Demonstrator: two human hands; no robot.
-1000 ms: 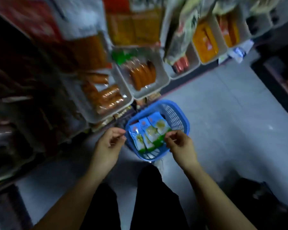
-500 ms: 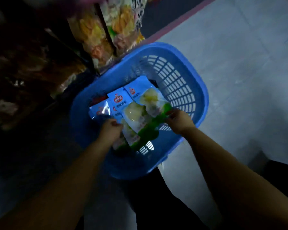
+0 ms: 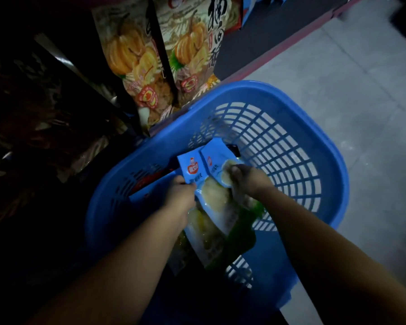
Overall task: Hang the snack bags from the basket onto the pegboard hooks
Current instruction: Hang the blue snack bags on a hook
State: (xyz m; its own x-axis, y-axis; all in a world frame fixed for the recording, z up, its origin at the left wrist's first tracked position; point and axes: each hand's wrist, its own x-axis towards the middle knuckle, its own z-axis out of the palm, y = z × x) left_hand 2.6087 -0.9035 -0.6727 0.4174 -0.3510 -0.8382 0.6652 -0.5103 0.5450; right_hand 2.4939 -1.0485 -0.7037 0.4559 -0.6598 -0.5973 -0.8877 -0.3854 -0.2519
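Both hands reach into the blue slotted plastic basket (image 3: 291, 127): left hand (image 3: 181, 195) and right hand (image 3: 249, 179) fingers curl onto the overlapping blue-and-green glossy snack bags (image 3: 211, 184); slick film risks slippage

Dim scene, left side nearly black; light reaches the floor (image 3: 338, 78) at far right. Wide-angle bending at the edges; slight motion blur on the basket (image 3: 291, 118) grid.

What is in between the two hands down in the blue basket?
In the head view, a blue snack bag with a pale window lies between the left hand and the right hand, inside the blue basket. Both hands touch the bags.
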